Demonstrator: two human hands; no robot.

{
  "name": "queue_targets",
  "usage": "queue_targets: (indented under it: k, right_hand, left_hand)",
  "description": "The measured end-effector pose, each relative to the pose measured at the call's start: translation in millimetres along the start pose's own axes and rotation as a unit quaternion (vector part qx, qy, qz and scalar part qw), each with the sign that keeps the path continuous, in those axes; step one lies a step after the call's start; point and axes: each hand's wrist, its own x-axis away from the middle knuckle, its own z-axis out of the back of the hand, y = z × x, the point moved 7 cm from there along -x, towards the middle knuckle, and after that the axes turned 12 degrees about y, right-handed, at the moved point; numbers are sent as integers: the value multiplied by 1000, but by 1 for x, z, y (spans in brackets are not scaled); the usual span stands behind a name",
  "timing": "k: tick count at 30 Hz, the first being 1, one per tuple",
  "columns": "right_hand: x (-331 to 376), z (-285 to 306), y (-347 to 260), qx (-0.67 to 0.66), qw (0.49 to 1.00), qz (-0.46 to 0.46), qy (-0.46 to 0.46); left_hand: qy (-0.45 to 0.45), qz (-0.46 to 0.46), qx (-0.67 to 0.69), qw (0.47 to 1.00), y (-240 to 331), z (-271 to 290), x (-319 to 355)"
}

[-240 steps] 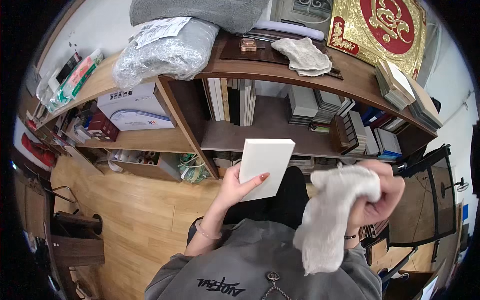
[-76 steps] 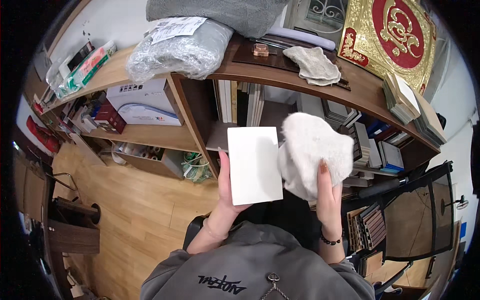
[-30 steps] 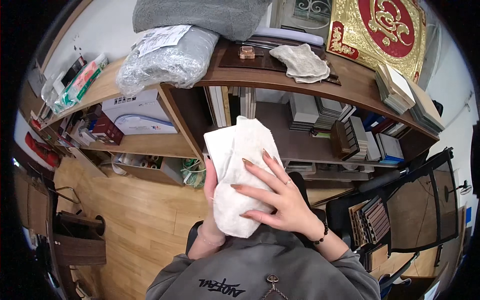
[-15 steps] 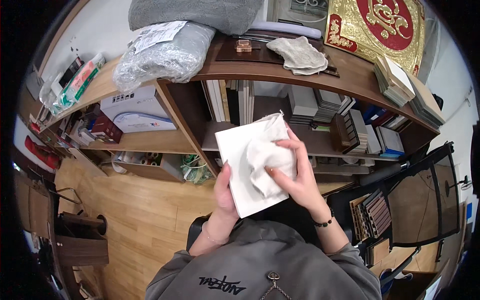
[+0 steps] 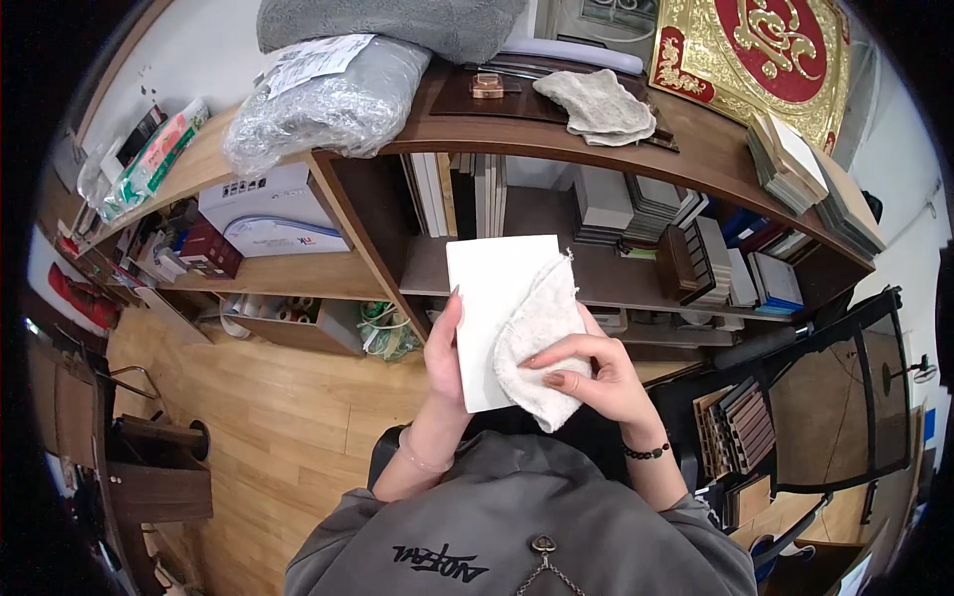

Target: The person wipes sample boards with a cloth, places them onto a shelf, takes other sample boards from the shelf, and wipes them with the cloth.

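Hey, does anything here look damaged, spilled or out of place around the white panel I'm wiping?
Nothing stands out. The left hand holds the white panel upright, and it looks unmarked. The right hand presses a pale cloth against its right side. A second cloth lies crumpled on the shelf top, untidy but not odd.

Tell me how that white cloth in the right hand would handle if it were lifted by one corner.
The white cloth probably hangs limp: it folds and bunches under the right hand and drapes over the white panel. It looks light, since fingertips alone pin it. Its nubby, frayed surface suggests it grips rather than slips. The panel in the left hand stays flat, so likely stiff.
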Motion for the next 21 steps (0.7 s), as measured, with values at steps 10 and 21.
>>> queue_targets:
  k: [10,21]
  right_hand:
    - [-1,-5,4,-403,866,-239,175]
    - [-17,15,31,-111,942,-240,205]
  left_hand:
    - [86,-35,-146,985,14,34,-10]
    - [11,-124,-275,953,15,29,0]
